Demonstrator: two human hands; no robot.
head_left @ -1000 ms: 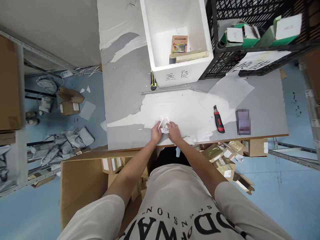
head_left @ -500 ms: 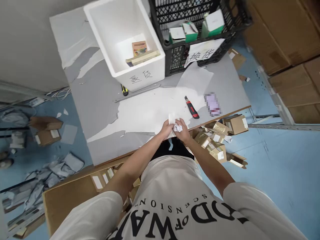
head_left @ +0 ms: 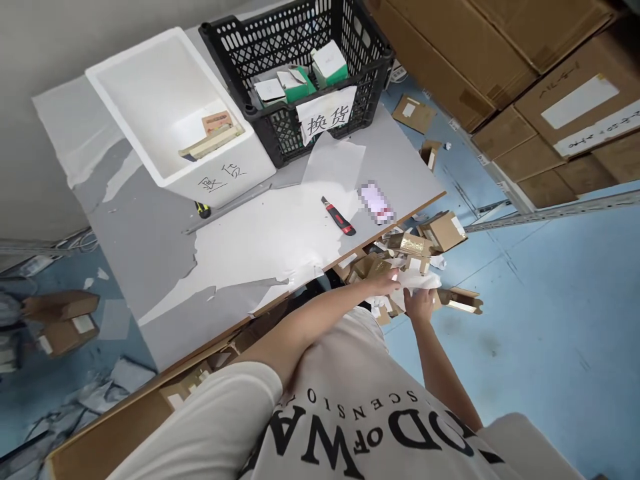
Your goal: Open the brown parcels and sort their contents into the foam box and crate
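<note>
Past the table's front edge, both my hands are over a heap of opened cardboard boxes. My right hand [head_left: 421,305] is closed on a bunched piece of thin white wrapping [head_left: 423,279], which stretches out to the right. On the left end of the same wrapping, the fingers of my left hand [head_left: 384,283] are closed. A red and black box cutter [head_left: 339,216] lies on the table behind my hands. Beside it is a phone-shaped, blurred-out purple item [head_left: 377,202].
A white foam box [head_left: 165,120] with small flat packs and a black plastic crate [head_left: 280,133] with green-white boxes stand on the grey table [head_left: 165,267]. A yellow cutter [head_left: 203,209] pokes out by the foam box. Stacked cartons [head_left: 500,67] are at right; loose boxes [head_left: 445,230] lie below.
Both hands have moved right, off the table edge to above the box heap. The crumpled white ball seen at my right hand is no longer distinct; the white wrapping is now stretched out. My view has shifted right.
</note>
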